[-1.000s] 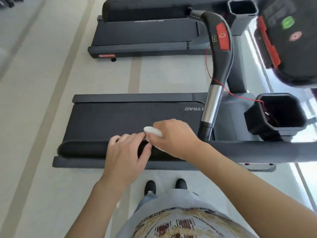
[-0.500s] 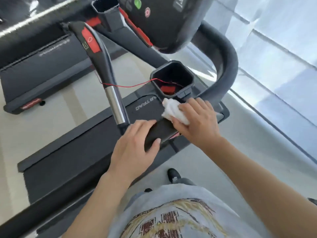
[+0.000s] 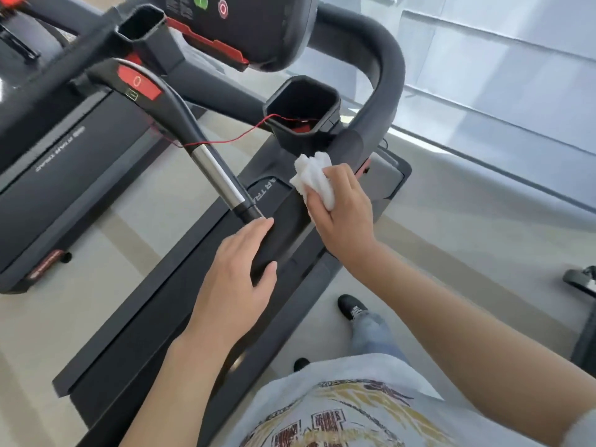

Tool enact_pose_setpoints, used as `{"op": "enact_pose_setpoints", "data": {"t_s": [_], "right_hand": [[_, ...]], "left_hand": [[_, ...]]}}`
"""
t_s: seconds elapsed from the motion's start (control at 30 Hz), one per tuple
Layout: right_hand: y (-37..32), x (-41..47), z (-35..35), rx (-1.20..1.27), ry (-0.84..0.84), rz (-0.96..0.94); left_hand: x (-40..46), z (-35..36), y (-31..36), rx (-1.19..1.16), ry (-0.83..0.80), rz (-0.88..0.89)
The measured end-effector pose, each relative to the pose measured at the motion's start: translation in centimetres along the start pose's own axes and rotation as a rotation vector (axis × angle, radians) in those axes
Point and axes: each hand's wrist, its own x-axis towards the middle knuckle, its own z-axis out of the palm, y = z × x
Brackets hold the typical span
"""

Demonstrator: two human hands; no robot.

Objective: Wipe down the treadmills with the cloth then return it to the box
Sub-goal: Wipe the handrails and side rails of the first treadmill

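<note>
Cloth under right hand

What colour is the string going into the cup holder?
Red. The thin cord shows best in the head view, running into the cup holder.

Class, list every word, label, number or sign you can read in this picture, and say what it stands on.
"AR TRA": part of a brand, seen reversed, on the near treadmill by the belt; the rest is hidden.
White lettering on the far treadmill's side rail: reversed, too blurred to read.
Ring sign on the handle's red button.
Console print, red end label, shirt print: unreadable.
</note>
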Motion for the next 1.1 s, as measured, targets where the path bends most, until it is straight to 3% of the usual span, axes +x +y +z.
{"op": "enact_pose_setpoints", "data": {"t_s": [0.27,0.43,0.73,1.1], "right_hand": [[-9.5,-12.0,5.3,-0.013,-0.058,-0.049],[-15.7,-18.7,8.0,-0.053,-0.166,-0.176],[-22.0,-24.1,10.7,-0.196,-0.265,-0.337],[-27.9,-33.7,11.1,-0.152,-0.401,-0.454]], "left_hand": [[-13.5,-3.5,-8.4,0.008,0.062,-0.024],[-20.0,-5.2,-12.0,-0.037,0.082,-0.083],[-28.3,-6.2,-17.2,-0.084,0.132,-0.250],[-38.6,-4.9,-17.9,-0.157,0.216,-0.236]]}}
